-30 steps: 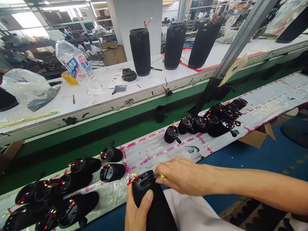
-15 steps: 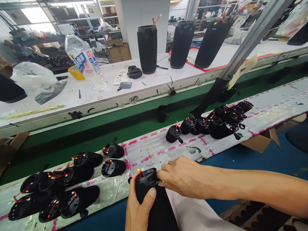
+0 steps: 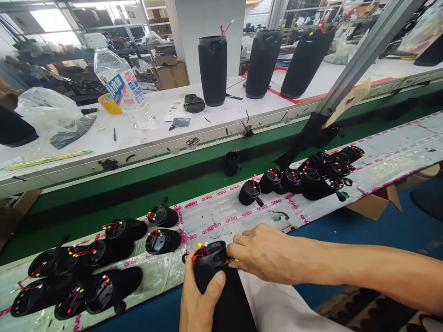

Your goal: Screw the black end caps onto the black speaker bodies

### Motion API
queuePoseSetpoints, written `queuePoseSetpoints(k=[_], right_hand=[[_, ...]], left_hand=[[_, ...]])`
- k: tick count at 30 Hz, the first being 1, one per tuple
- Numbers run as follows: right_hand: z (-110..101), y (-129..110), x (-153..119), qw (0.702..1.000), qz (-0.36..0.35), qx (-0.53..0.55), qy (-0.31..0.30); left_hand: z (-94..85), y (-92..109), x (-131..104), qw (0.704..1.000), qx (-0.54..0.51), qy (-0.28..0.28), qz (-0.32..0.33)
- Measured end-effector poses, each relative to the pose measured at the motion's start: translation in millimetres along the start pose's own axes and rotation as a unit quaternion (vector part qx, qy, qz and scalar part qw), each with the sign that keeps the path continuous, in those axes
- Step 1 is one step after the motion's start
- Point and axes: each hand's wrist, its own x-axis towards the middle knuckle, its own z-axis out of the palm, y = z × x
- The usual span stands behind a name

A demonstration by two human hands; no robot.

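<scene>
A black fabric-covered cylinder (image 3: pixel 230 299) rests tilted at my lap, its open end upward with red wires and yellow and white connectors at the rim. My left hand (image 3: pixel 204 293) is wrapped round its upper part, thumb across the front. My right hand (image 3: pixel 258 251) comes from the right, its fingers pinched at the right side of the rim. A small yellow bit shows under those fingertips; what they hold is mostly hidden.
Similar black cylinders with red wires lie on the taped ledge (image 3: pixel 207 212), left and right. Beyond a green belt (image 3: pixel 138 184), a white bench (image 3: pixel 155 133) carries a plastic bottle (image 3: pixel 121 85), three upright cylinders (image 3: pixel 212 71) and a plastic bag (image 3: pixel 48 110). A metal post (image 3: pixel 363 60) slants at right.
A small dark cylinder on the green belt has shifted slightly left. Both hands keep nearly the same place on the held cylinder.
</scene>
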Motion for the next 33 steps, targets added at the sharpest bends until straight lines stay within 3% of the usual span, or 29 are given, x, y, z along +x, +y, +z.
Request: queuePoseSetpoints(k=[13, 22, 33], right_hand=[[-1.3, 2.4, -1.4, 1.0, -0.006, -0.01, 0.014], [-4.8, 0.7, -4.6, 0.999, -0.021, -0.043, -0.01], [-20.8, -5.6, 1.8, 0.995, -0.049, -0.083, -0.027]], left_hand=[[1.3, -4.3, 6.1, 0.999, 0.031, 0.007, 0.005], [2.0, -11.8, 7.4, 0.996, 0.086, 0.031, 0.01], [-9.6, -33.3, 17.2, 0.989, 0.139, 0.046, 0.016]])
